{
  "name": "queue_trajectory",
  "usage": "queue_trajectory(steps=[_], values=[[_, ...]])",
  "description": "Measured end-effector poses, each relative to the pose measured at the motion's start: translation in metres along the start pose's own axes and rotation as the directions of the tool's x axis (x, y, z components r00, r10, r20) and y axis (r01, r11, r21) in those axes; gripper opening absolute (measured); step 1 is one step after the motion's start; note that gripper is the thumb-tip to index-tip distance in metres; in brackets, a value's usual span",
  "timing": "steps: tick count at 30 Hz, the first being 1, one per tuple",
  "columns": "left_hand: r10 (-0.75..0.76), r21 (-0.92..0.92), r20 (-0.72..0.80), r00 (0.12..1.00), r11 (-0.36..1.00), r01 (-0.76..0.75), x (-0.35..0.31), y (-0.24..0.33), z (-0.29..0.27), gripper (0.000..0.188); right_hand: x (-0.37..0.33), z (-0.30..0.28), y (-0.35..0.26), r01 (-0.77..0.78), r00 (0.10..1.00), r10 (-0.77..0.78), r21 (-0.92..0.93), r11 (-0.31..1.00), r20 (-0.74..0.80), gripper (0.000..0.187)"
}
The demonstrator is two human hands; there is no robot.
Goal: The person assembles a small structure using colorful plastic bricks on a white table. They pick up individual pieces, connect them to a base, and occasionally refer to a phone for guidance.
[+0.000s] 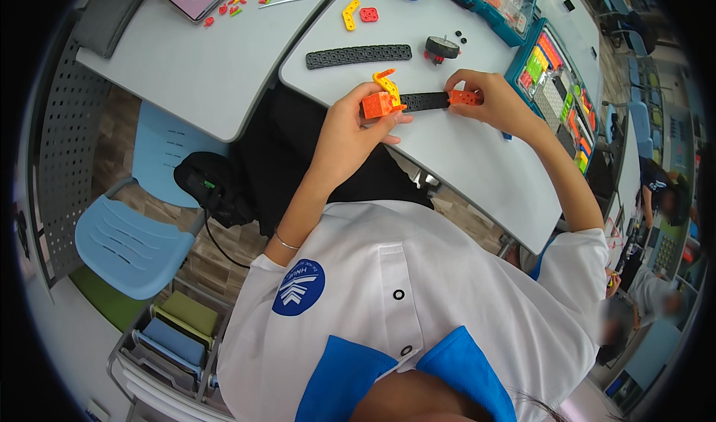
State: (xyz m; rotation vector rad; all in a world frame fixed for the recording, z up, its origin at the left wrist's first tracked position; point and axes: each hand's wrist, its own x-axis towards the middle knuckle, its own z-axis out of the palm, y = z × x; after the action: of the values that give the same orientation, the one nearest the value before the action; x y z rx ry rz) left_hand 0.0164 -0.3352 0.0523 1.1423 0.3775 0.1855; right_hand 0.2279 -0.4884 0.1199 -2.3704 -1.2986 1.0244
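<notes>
Black perforated beam [424, 101] w/ orange blocks pinched betw. left hand [350, 127] & right hand [488, 98].

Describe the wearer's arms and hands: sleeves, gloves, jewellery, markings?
Both hands bare, no gloves: left hand, right hand. Forearms uncovered. A thin silver bracelet circles the left wrist. Short white shirt sleeves; the left sleeve carries a round blue badge with white chevrons. No rings discernible.
</notes>
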Motion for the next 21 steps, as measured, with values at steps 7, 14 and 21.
queue_trajectory(steps=[7, 14, 21], values=[[0.020, 0.039, -0.030, 0.999, 0.999, -0.019, -0.003, -0.004, 0.001, 0.033, -0.001, 0.006, 0.012, -0.195, 0.981, 0.194, 0.069, 0.978, 0.017, 0.028], [0.014, 0.050, -0.017, 1.000, 0.999, -0.013, -0.003, -0.004, 0.000, 0.032, 0.003, 0.002, 0.014, -0.194, 0.972, 0.176, 0.105, 0.975, 0.158, 0.031], [-0.001, 0.035, -0.016, 1.000, 0.999, 0.002, -0.003, -0.006, 0.000, 0.030, 0.002, 0.003, 0.006, -0.060, 0.996, 0.067, -0.111, 0.992, 0.064, 0.031]])
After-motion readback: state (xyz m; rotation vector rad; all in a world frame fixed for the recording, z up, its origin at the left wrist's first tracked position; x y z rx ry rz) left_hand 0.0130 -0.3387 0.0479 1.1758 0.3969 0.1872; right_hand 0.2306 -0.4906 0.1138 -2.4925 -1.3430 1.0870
